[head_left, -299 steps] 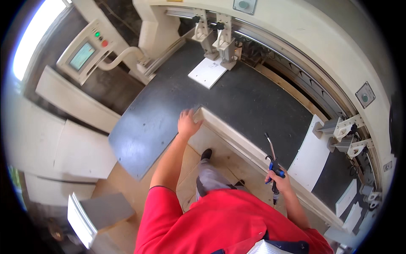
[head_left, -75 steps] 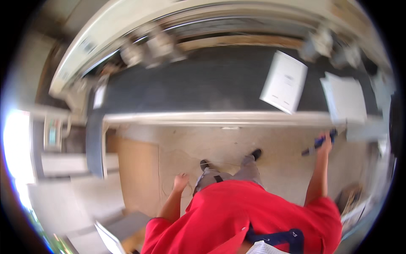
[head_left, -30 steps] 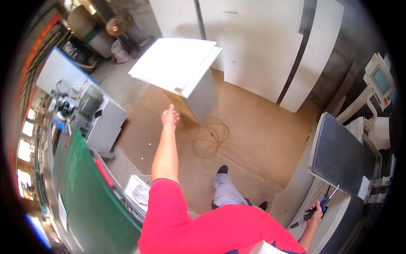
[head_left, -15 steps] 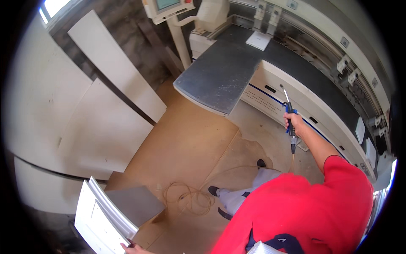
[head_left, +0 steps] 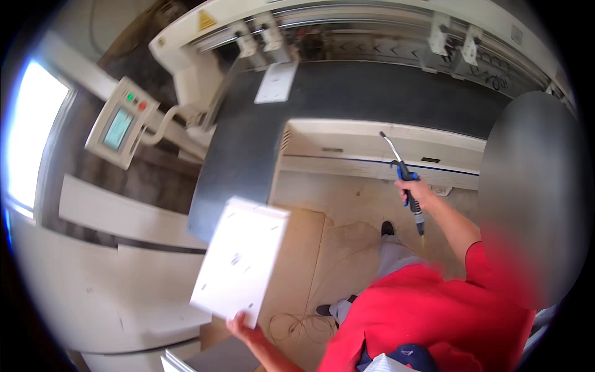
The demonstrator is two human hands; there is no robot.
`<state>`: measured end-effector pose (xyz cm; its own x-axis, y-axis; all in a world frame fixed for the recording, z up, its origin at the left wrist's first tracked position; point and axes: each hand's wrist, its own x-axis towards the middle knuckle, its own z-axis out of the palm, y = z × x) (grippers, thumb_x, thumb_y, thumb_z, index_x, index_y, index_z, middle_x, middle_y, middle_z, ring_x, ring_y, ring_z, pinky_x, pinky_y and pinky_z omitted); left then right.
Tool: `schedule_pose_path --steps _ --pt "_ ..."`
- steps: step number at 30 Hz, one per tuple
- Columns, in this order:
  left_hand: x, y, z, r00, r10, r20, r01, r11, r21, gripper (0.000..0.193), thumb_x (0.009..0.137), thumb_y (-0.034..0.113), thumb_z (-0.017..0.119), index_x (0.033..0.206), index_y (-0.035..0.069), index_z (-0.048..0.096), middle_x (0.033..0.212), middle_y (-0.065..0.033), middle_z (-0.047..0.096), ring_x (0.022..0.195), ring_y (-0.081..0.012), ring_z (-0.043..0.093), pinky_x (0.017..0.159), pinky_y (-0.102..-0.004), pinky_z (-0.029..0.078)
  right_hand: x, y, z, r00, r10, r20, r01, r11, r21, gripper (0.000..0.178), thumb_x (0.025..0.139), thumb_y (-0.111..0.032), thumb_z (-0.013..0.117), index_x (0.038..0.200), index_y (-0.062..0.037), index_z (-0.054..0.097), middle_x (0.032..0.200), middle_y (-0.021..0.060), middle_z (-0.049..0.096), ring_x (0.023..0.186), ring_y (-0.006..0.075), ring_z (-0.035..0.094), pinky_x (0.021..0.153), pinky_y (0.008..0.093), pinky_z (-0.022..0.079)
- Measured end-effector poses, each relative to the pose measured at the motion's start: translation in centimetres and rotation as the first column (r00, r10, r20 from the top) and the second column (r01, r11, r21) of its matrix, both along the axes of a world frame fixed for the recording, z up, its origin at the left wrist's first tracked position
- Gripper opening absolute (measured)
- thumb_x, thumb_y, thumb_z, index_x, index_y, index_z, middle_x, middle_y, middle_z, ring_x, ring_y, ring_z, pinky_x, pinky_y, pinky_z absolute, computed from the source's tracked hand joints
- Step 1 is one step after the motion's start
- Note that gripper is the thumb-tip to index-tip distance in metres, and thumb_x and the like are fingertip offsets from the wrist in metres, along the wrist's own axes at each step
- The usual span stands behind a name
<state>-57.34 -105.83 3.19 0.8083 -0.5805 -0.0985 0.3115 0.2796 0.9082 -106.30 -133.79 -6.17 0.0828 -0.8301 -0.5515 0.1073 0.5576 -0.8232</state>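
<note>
My left hand [head_left: 243, 327] grips the lower edge of a white rectangular panel [head_left: 238, 266], which has several small slots and holes in its face. The panel is held up, tilted, with its upper end overlapping the near corner of the dark machine table [head_left: 248, 139]. In my right hand [head_left: 414, 191] is an air blow gun [head_left: 407, 177] with blue and black parts. Its thin metal nozzle points forward and to the left, toward the machine's pale front. A hose runs from its lower end.
Another white panel [head_left: 276, 82] lies on the table under the clamps. A control screen [head_left: 118, 129] stands at the left, beside large leaning boards [head_left: 124, 285]. More white panels [head_left: 176, 361] are stacked low at the left. A coiled hose [head_left: 297, 327] lies on the floor. A blurred grey shape [head_left: 538, 198] covers the right side.
The left hand has lifted a white panel from the stack at the lower left and brought it up toward the table. The view has turned left. The blow gun stays in the right hand.
</note>
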Motion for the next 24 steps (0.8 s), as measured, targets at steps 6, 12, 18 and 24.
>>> schedule_pose_path --steps 6,12,18,24 --pt "-21.0 -32.2 -6.9 0.636 -0.735 -0.237 0.772 0.611 0.176 0.044 0.075 0.005 0.060 0.117 -0.009 0.057 0.109 -0.0144 0.063 0.101 -0.0272 0.061 0.090 -0.0384 0.049 -10.5 -1.8 -0.9 0.888 -0.420 0.188 0.426 0.905 0.009 0.023 0.090 -0.022 0.068 0.100 -0.0015 0.064 0.073 0.0072 0.062 0.058 0.0137 0.055 0.055 0.0290 0.046" --pt "-43.1 -52.9 -8.7 0.174 -0.943 -0.284 0.980 0.137 0.146 0.039 0.080 0.004 0.061 0.117 -0.006 0.059 0.109 -0.0133 0.066 0.102 -0.0243 0.061 0.090 -0.0346 0.047 -21.2 2.5 -0.9 0.706 -0.699 0.113 0.706 0.707 -0.039 0.021 0.092 -0.019 0.065 0.100 0.0003 0.064 0.075 0.0080 0.062 0.066 0.0167 0.058 0.062 0.0308 0.047" --pt "-44.0 -59.5 -11.7 -0.369 -0.882 0.295 0.591 0.023 0.806 0.038 0.088 0.024 0.062 0.119 0.003 0.059 0.116 -0.0182 0.063 0.112 -0.0296 0.059 0.094 -0.0394 0.048 -20.7 2.6 -1.1 0.648 -0.760 0.040 0.760 0.643 -0.097 0.019 0.092 -0.021 0.066 0.096 -0.0025 0.063 0.075 0.0049 0.061 0.069 0.0156 0.057 0.064 0.0306 0.046" --pt "-17.3 -58.0 -4.4 -0.229 -0.759 0.610 0.206 0.574 0.792 0.040 0.080 0.027 0.070 0.114 0.007 0.066 0.121 -0.0169 0.060 0.118 -0.0343 0.053 0.099 -0.0436 0.045 -11.8 0.1 -4.0 0.715 -0.693 0.090 0.699 0.710 -0.088 0.023 0.093 -0.024 0.065 0.103 -0.0030 0.061 0.079 0.0056 0.058 0.070 0.0142 0.056 0.063 0.0295 0.046"
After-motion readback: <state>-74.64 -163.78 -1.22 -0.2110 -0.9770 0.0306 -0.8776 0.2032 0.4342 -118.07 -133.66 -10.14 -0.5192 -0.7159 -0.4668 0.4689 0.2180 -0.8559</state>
